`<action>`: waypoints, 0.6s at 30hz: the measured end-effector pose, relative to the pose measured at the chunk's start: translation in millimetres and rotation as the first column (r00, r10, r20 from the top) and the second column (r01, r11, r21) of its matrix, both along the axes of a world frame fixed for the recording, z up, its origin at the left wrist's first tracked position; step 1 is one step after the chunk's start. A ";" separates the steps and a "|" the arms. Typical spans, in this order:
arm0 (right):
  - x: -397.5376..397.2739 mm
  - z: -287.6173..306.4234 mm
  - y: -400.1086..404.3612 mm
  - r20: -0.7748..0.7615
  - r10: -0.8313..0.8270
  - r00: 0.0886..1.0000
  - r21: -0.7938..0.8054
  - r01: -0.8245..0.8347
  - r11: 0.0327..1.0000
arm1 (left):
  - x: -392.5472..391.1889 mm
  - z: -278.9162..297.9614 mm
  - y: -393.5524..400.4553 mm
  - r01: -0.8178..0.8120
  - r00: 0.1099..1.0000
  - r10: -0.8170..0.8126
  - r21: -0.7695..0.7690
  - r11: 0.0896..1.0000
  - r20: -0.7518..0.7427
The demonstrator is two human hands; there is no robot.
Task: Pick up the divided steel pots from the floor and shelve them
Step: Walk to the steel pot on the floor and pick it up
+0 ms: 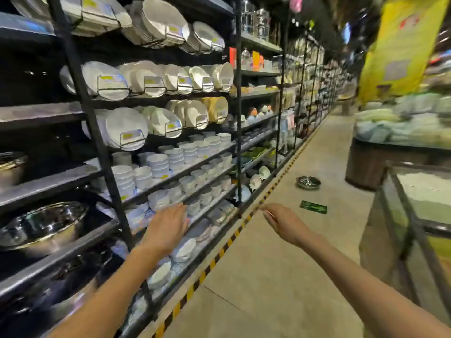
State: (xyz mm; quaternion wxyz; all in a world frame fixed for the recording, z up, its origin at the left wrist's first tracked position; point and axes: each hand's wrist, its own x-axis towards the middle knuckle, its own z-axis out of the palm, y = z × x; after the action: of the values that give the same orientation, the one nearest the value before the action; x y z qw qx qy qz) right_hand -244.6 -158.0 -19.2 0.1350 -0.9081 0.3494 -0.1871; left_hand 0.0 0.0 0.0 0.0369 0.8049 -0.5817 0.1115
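Note:
One divided steel pot [308, 182] sits on the beige aisle floor, well ahead of me and to the right of the shelving. Other shiny steel pots [41, 225] rest on the dark shelves at the lower left. My left hand [168, 228] is stretched forward in front of the bowl shelves, fingers apart and empty. Over the floor my right hand [283, 222] reaches forward, flat and empty, still far short of the pot on the floor.
Tall black shelving [239, 118] with white plates and stacked bowls runs along the left. A yellow-black hazard strip [219, 254] edges its base. A green floor sticker [313, 207] lies near the pot. Display counters [400, 215] line the right side.

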 end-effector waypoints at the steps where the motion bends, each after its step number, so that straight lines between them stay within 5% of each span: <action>1: -7.3 1.0 -16.1 0.014 -0.047 0.999 -0.012 0.047 0.999 | 1.0 -0.3 -24.4 0.042 0.999 -0.042 -0.015 0.999 -0.026; 12: -76.4 -40.4 -183.9 -0.087 -0.458 0.885 -0.062 0.454 0.889 | -1.8 -27.7 -290.6 0.463 0.875 -0.481 -0.189 0.866 -0.059; 18: -45.5 -53.5 -298.0 -0.066 -0.591 0.804 -0.009 0.591 0.806 | 45.2 -50.3 -438.3 0.531 0.834 -0.531 -0.043 0.846 -0.151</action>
State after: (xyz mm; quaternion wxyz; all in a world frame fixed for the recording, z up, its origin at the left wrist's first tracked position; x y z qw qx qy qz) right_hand -290.0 -456.0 -72.6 0.0639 -0.7591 0.6200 -0.1878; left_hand 45.2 -438.3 -50.3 0.1117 0.6181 -0.7774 0.0329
